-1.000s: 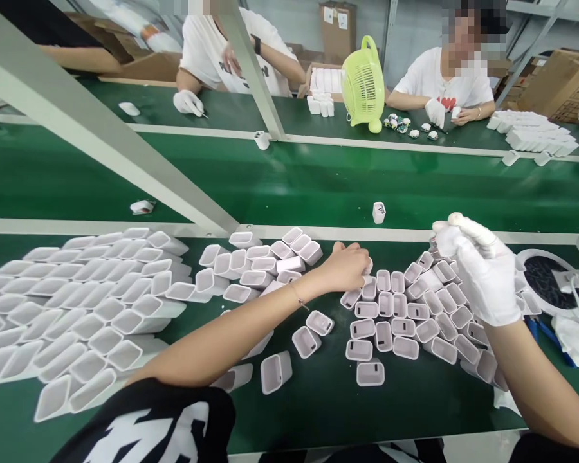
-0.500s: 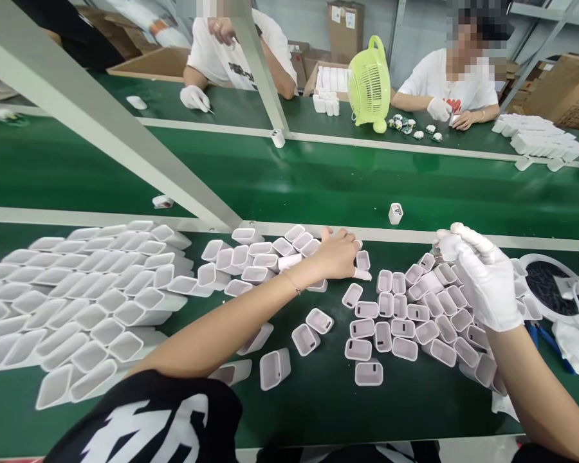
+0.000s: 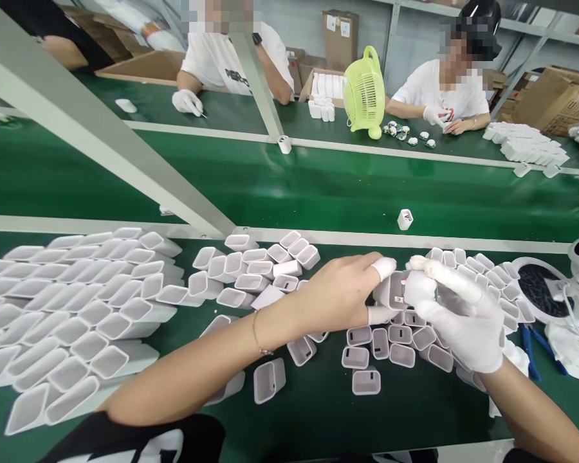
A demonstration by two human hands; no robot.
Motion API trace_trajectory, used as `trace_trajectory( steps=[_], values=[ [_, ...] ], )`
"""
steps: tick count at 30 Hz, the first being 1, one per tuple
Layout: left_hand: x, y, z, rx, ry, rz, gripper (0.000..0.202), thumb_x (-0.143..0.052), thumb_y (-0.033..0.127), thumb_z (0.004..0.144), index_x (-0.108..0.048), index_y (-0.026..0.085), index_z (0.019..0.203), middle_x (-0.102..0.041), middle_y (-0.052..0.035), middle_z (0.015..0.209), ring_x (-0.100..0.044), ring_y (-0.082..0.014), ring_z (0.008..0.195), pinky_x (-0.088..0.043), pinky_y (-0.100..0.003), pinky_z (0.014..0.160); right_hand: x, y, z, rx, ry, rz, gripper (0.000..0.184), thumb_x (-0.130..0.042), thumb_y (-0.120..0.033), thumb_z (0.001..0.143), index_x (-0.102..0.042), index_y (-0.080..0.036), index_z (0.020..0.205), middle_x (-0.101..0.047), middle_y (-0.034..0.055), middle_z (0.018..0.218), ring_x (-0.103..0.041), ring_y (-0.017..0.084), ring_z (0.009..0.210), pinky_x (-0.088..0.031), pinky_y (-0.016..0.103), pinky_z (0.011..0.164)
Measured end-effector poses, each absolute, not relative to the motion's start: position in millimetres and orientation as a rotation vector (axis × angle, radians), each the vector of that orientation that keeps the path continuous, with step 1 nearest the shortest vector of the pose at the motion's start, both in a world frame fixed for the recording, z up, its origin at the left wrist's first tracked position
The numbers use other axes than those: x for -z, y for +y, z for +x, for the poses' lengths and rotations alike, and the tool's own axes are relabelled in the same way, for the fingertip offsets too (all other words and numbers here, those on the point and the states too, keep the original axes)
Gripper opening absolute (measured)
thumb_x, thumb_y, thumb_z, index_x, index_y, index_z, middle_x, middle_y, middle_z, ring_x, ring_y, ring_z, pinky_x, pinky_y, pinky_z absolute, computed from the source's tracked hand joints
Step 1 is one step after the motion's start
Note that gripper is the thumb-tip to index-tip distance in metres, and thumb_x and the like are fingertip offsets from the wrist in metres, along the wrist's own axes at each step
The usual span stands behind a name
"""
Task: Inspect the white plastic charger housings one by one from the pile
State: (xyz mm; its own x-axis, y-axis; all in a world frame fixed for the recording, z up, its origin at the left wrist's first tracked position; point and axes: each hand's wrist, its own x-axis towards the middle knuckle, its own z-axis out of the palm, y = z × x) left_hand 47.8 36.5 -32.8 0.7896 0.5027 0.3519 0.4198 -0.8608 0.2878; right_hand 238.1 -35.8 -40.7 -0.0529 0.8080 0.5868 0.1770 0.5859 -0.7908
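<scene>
Left grip [image 3: 347,289]: a bare hand with white covers on two fingertips, pinching a white box between finger and thumb.
White box [image 3: 388,292]: in the left grip, up above the table [image 3: 318,421], with its mouth turned toward the right grip.
Right grip [image 3: 456,312]: a hand in a white glove, pinching a small white piece.
White piece [image 3: 419,289]: in the right fingertips, just at the mouth of the box; I cannot tell if any of it is inside.
Small boxes [image 3: 366,382]: under the two grips and on their near side, many with a dark mark inside.
More boxes [image 3: 496,276]: past the right grip, in a bunch.
Blue handles [image 3: 531,354]: to the right of the right grip.
Spare gloves [image 3: 572,350]: farther right, beside the blue handles.
Loose group [image 3: 234,263]: left of the left grip, boxes lying near each other.
Big rows [image 3: 77,308]: well to the left of the left grip, lots of boxes packed together.
Lone box [image 3: 405,219]: straight ahead of the grips, on the green belt [image 3: 318,193].
Green fan [image 3: 364,93]: far ahead, between two people in white shirts.
</scene>
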Motion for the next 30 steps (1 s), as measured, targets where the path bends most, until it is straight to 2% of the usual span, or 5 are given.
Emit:
trace_trajectory(
  steps=[7, 11, 16, 23, 30],
  values=[
    [30, 28, 36, -0.982, 0.592, 2.949, 0.041, -0.057, 0.047, 0.090, -0.054, 0.012, 0.110, -0.069, -0.0102, 0.093, -0.066, -0.0223, 0.082, -0.053, -0.033, 0.075, 39, -47, 247, -0.498, -1.739, -0.871, 0.057, -0.071, -0.017, 0.084, -0.053, -0.035, 0.136, -0.068, -0.0005, 0.124, -0.067, 0.021, 0.111, -0.057, 0.038, 0.097],
    [23, 24, 32, -0.961, 0.575, 2.970, 0.031, -0.059, 0.041, 0.088, -0.059, 0.015, 0.103, -0.069, -0.0077, 0.090, -0.064, -0.0209, 0.079, -0.050, -0.037, 0.084, 30, -48, 246, -0.495, -1.878, -0.818, 0.063, -0.069, -0.015, 0.087, -0.045, -0.035, 0.142, -0.073, -0.0002, 0.112, -0.074, 0.017, 0.084, -0.058, 0.038, 0.094],
    [21, 19, 32, -0.971, 0.602, 3.002, 0.021, -0.055, 0.032, 0.088, -0.061, 0.016, 0.101, -0.068, -0.0049, 0.085, -0.062, -0.0184, 0.073, -0.044, -0.038, 0.088, 30, -46, 242, -0.503, -1.903, -0.694, 0.061, -0.064, -0.012, 0.090, -0.042, -0.029, 0.144, -0.068, 0.0066, 0.123, -0.069, 0.013, 0.064, -0.062, 0.036, 0.080],
    [24, 18, 32, -0.941, 0.614, 2.999, 0.021, -0.054, 0.031, 0.087, -0.061, 0.017, 0.102, -0.066, -0.0027, 0.082, -0.060, -0.0174, 0.072, -0.040, -0.038, 0.090, 36, -50, 242, -0.325, -1.969, -0.765, 0.065, -0.064, -0.017, 0.090, -0.038, -0.031, 0.147, -0.063, 0.0081, 0.131, -0.071, 0.017, 0.070, -0.062, 0.032, 0.062],
    [25, 19, 29, -0.924, 0.604, 2.968, 0.022, -0.054, 0.033, 0.089, -0.062, 0.017, 0.103, -0.065, -0.0037, 0.085, -0.061, -0.0176, 0.073, -0.038, -0.040, 0.090, 30, -47, 238, -0.232, -2.038, -0.779, 0.068, -0.063, -0.017, 0.090, -0.031, -0.029, 0.150, -0.070, 0.0079, 0.121, -0.072, 0.018, 0.070, -0.063, 0.036, 0.077]
  ],
)
